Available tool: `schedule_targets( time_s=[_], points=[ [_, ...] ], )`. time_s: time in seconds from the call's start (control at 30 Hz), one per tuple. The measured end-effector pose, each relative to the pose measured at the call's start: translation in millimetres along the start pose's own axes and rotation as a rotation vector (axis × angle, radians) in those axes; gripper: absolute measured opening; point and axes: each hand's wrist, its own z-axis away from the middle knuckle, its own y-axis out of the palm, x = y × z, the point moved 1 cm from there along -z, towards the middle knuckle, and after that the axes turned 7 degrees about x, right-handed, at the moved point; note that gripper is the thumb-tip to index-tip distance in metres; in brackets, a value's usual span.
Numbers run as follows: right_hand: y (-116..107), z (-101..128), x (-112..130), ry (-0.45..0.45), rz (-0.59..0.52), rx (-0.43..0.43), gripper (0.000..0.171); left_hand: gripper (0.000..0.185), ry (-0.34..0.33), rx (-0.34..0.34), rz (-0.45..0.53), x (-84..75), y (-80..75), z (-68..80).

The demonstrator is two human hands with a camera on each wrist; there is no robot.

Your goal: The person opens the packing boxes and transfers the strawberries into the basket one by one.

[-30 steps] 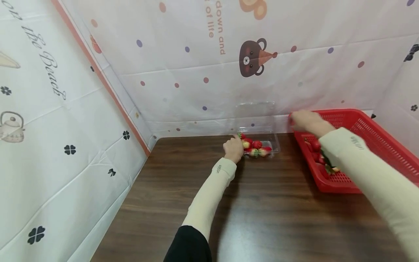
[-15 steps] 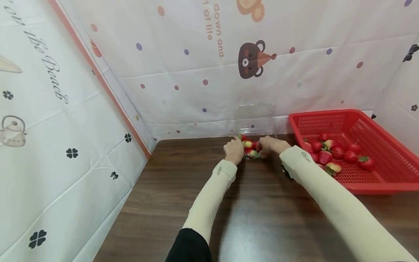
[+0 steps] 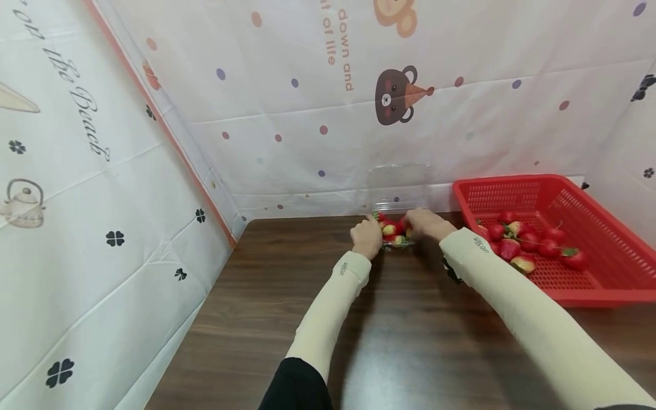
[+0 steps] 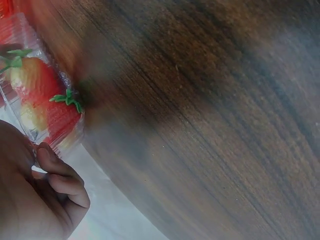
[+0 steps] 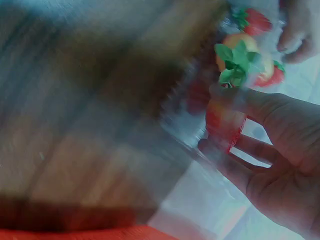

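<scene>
A clear plastic clamshell box (image 3: 398, 245) holding several strawberries (image 3: 390, 230) stands at the table's back edge, its lid raised against the wall sheet. At its left side my left hand (image 3: 366, 236) pinches the rim between thumb and curled fingers, as the left wrist view shows. My right hand (image 3: 429, 225) reaches over the box's right side. In the right wrist view its thumb and fingers hold a red strawberry (image 5: 225, 122) with pale patches, inside the box. Part of the box and its fruit is hidden behind my hands in the head view.
To the right stands a red perforated plastic basket (image 3: 610, 245) with several strawberries (image 3: 528, 242) at its left side. A printed white sheet (image 3: 287, 154) hangs behind and beside the dark wooden table (image 3: 287, 296).
My right hand has moved left from above the red basket to the clear box and now holds a strawberry there. The left hand has stayed at the box's left side.
</scene>
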Motion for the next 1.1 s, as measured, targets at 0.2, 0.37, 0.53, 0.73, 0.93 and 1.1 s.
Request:
schedule_targets(
  time_s=[0.2,0.37,0.53,0.73,0.93,1.1],
  points=[
    [-26.3,13.3,4.7,0.014,0.018,-0.002,0.02,0.047,0.012,-0.021,-0.009,0.9,2.0,0.5],
    [-44.3,23.1,3.6,-0.004,0.023,-0.004,0.025,0.048,-0.003,-0.021,-0.007,1.9,2.5,-0.4],
    [-61.0,32.4,-1.5,-0.004,0.033,-0.022,0.029,0.051,0.007,0.012,-0.014,-0.9,-0.5,0.1],
    [-80.6,45.1,-6.4,0.027,0.082,-0.089,0.036,0.055,0.026,0.042,-0.046,-5.7,-5.9,-2.5],
    [-93.4,55.9,-8.7,0.043,0.116,-0.088,0.036,0.059,0.005,0.082,-0.069,-4.4,-4.9,-3.5],
    [-101.6,66.7,-15.3,0.056,0.123,-0.098,0.034,0.058,0.006,0.083,-0.069,-0.8,-4.7,-2.6]
  ],
)
